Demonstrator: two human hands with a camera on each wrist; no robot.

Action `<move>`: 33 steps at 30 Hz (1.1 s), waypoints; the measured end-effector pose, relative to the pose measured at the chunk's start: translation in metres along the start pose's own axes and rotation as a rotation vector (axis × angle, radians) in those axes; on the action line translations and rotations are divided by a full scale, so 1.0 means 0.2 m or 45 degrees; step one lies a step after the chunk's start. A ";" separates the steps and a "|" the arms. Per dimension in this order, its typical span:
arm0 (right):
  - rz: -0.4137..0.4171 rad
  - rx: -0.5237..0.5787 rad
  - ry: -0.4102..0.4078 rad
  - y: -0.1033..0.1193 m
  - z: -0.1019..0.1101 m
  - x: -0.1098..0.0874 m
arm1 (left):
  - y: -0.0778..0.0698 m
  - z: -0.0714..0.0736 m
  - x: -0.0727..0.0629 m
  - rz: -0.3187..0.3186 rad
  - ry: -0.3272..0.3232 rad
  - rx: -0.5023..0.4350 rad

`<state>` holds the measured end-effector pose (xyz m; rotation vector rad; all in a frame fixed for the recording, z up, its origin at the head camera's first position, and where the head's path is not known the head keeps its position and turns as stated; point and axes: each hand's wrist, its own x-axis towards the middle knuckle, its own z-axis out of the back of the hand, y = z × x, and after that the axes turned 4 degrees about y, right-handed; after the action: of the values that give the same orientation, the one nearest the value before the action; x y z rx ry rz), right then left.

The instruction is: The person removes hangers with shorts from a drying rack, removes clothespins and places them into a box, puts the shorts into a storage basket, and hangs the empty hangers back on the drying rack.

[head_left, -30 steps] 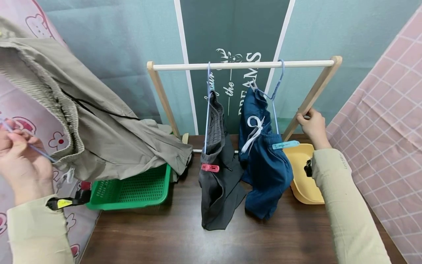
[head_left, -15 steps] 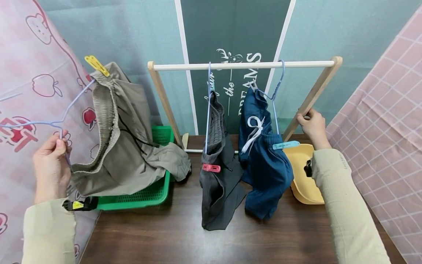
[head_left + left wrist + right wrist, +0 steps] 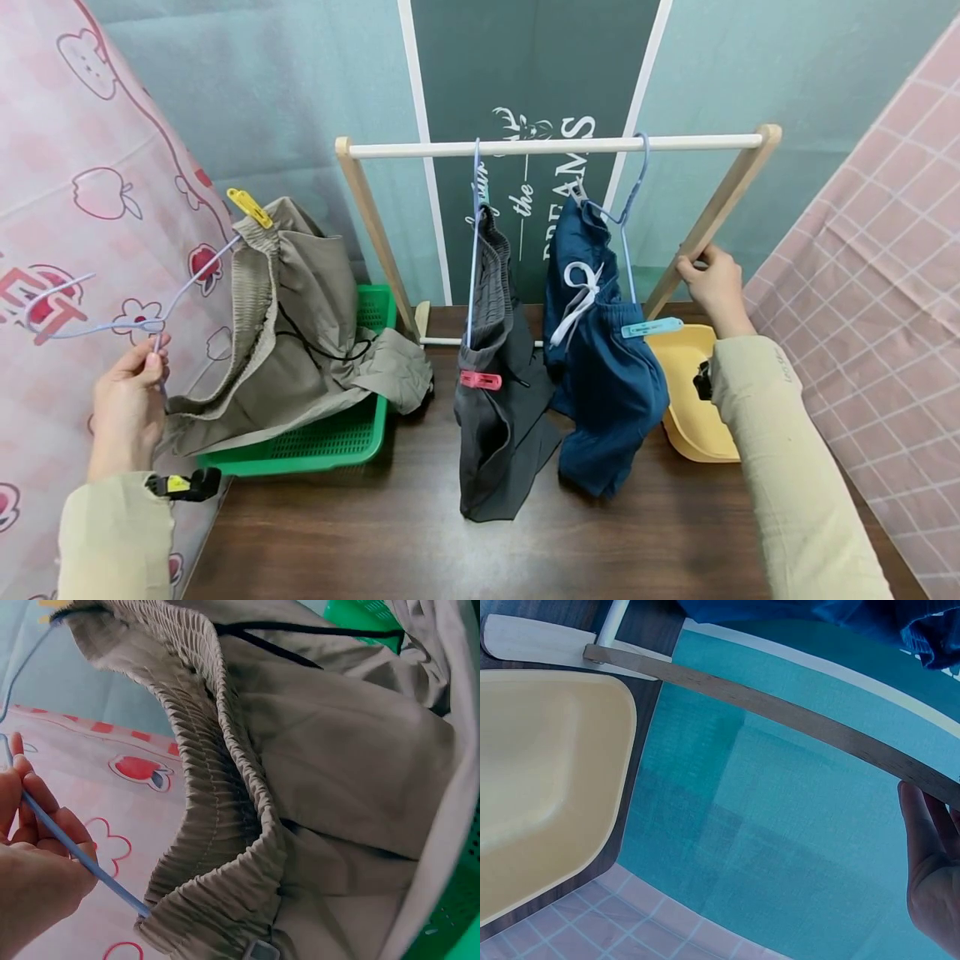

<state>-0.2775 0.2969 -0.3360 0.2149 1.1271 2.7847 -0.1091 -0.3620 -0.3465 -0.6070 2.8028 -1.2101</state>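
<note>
My left hand [image 3: 129,408] pinches a light-blue wire hanger [image 3: 197,277] at its side, with the hook pointing left. From the hanger hang grey-beige pants [image 3: 311,350] with an elastic waist and black drawstring. A yellow clothespin [image 3: 250,207] clips their far waist corner, and a grey clip [image 3: 262,950] shows at the near corner in the left wrist view. The pants' legs drape over a green basket [image 3: 337,457]. On the right, my right hand [image 3: 714,287] grips the wooden side post of a small clothes rack [image 3: 693,242], thumb and fingers around it.
Dark grey pants [image 3: 491,333] with a pink clothespin [image 3: 480,381] and navy pants [image 3: 600,367] with a light-blue clothespin [image 3: 651,327] hang from the rack's white bar [image 3: 558,147]. A yellow basin [image 3: 701,446] stands at right on the dark wooden table [image 3: 360,542].
My left hand has come in from the left edge, lowering the hanger and pants toward the basket; the yellow clothespin has come into view. My right hand stays on the post.
</note>
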 end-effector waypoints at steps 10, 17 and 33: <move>0.006 -0.018 -0.007 0.00 0.01 0.00 | 0.02 0.06 -0.03 -0.009 -0.005 -0.083; 0.001 -0.003 0.000 0.00 0.01 0.00 | 0.06 0.04 -0.04 -0.119 0.133 -0.070; -0.032 0.066 0.059 0.02 0.01 -0.02 | 0.17 -0.10 -0.03 0.021 0.062 0.584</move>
<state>-0.2736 0.2959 -0.3322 0.1415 1.2050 2.7542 -0.1191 -0.3241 -0.3567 -0.5199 2.4206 -1.8010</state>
